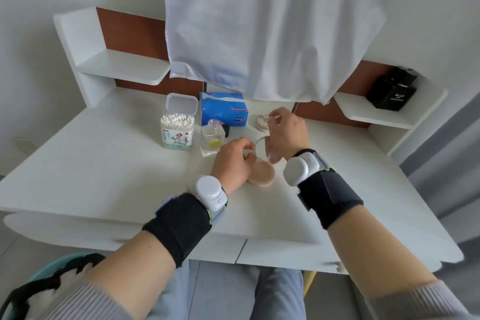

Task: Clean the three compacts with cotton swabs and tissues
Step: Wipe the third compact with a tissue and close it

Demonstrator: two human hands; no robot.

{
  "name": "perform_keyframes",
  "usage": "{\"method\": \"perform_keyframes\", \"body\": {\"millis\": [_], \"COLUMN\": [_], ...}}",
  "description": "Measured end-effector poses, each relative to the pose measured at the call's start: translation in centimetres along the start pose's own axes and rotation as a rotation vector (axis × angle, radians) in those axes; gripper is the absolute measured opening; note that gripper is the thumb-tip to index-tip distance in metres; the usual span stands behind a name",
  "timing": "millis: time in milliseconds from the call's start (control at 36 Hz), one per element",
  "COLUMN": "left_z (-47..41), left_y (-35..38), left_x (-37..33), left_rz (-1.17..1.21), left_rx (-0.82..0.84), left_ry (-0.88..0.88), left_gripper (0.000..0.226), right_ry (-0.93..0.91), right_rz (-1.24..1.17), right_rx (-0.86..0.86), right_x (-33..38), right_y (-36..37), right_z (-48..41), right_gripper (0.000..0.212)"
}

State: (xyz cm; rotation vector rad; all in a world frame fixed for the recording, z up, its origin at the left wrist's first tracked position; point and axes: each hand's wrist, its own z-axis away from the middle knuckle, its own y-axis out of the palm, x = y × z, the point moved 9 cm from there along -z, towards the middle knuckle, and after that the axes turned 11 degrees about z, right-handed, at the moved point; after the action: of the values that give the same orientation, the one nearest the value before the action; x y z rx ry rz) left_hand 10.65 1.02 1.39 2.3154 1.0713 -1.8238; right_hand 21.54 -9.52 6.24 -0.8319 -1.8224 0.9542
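An open compact with a beige powder pan (pixel 263 174) lies on the white desk (pixel 104 176) in the middle. My left hand (pixel 233 161) grips its left edge, fingers curled over it. The compact's clear lid (pixel 270 149) stands raised behind the pan. My right hand (pixel 287 132) pinches a cotton swab (pixel 275 117) above that lid. A second round compact (pixel 263 122), silver and patterned, lies behind my right hand. A box of cotton swabs (pixel 178 128) with its lid flipped up stands at the left, and a blue tissue pack (pixel 223 109) sits behind the centre.
A clear glass bottle (pixel 212 141) with its cap off stands just left of my left hand, a yellow-green disc at its front. A white cloth (pixel 259 28) hangs over the back of the desk. A black perfume box (pixel 393 91) sits on the right shelf.
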Motion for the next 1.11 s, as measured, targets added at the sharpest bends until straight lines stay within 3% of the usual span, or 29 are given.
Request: {"method": "perform_keyframes", "body": {"millis": [167, 250, 361, 500, 639, 722, 806, 972, 1056, 1111], "left_z": [0.3, 0.2, 0.3, 0.1, 0.0, 0.0, 0.0, 0.0, 0.1, 0.1], "left_y": [0.0, -0.1, 0.1, -0.1, -0.1, -0.1, -0.3, -0.3, -0.4, -0.3], "left_x": [-0.3, -0.4, 0.0, 0.0, 0.6, 0.7, 0.7, 0.9, 0.8, 0.9], "left_rz": [0.002, -0.006, -0.005, 0.003, 0.031, 0.050, 0.074, 0.109, 0.109, 0.105], "left_rx": [-0.004, 0.002, 0.031, 0.032, 0.041, 0.045, 0.036, 0.026, 0.017, 0.010], "left_ry": [0.004, 0.003, -0.004, -0.042, -0.097, -0.109, -0.129, -0.164, -0.166, -0.172], "left_gripper": [0.010, 0.013, 0.015, 0.013, 0.016, 0.017, 0.016, 0.013, 0.013, 0.014], "right_ry": [-0.215, -0.283, -0.336, -0.352, -0.487, -0.486, -0.373, -0.150, -0.147, -0.147], "right_rz": [0.018, 0.146, 0.262, 0.106, 0.380, 0.369, 0.191, -0.233, -0.249, -0.270], "right_rx": [0.035, 0.068, 0.168, 0.296, 0.346, 0.289, 0.159, -0.081, -0.068, -0.149], "right_x": [7.0, 9.4, 10.6, 11.3, 11.6, 11.6, 11.8, 11.6, 12.1, 11.9], "right_y": [2.8, 4.1, 5.3, 4.7, 5.1, 5.4, 4.2, -0.9, -1.0, -1.8], "right_z": [-3.1, -4.3, -5.2, -5.2, -4.4, -4.8, -5.7, -7.8, -7.6, -7.8], "right_gripper": [0.037, 0.046, 0.043, 0.051, 0.072, 0.049, 0.026, 0.026, 0.026, 0.027]}}
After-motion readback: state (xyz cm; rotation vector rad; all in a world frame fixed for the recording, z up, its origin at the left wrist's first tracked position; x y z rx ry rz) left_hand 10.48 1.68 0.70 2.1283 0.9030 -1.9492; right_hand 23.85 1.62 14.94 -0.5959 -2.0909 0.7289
